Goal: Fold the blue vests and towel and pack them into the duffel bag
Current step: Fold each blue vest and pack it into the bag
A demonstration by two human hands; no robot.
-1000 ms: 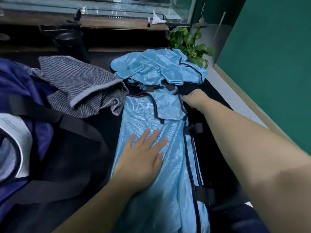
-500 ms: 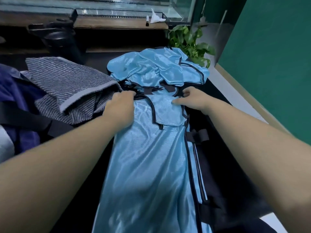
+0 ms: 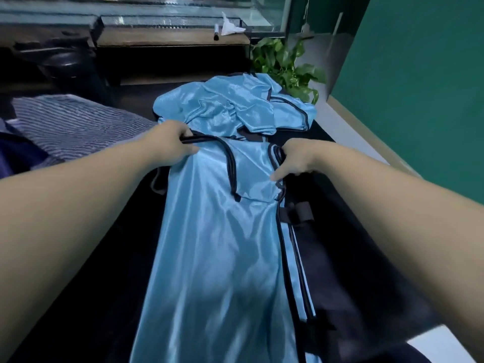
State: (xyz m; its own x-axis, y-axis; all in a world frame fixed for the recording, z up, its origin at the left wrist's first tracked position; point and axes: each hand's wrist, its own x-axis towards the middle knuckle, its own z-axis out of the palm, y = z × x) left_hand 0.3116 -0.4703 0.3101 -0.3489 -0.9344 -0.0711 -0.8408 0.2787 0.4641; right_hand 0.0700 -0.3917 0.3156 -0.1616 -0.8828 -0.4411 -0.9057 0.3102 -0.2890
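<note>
Both grips are clamped on the far end of the flat blue vest [image 3: 217, 258]: left hand [image 3: 171, 144] pinching the dark trim at its left corner, right hand [image 3: 297, 159] bunching the right edge. That vest lies lengthwise down the dark desk [image 3: 366, 258]. Just beyond it there's a crumpled pile of vests [image 3: 230, 106], with the striped towel [image 3: 76, 124] off to its left.

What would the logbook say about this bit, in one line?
step: folding vest | left hand: grips blue vest top edge | right hand: grips other top corner | crumpled vests: waiting behind | striped towel: unfolded, left
</note>
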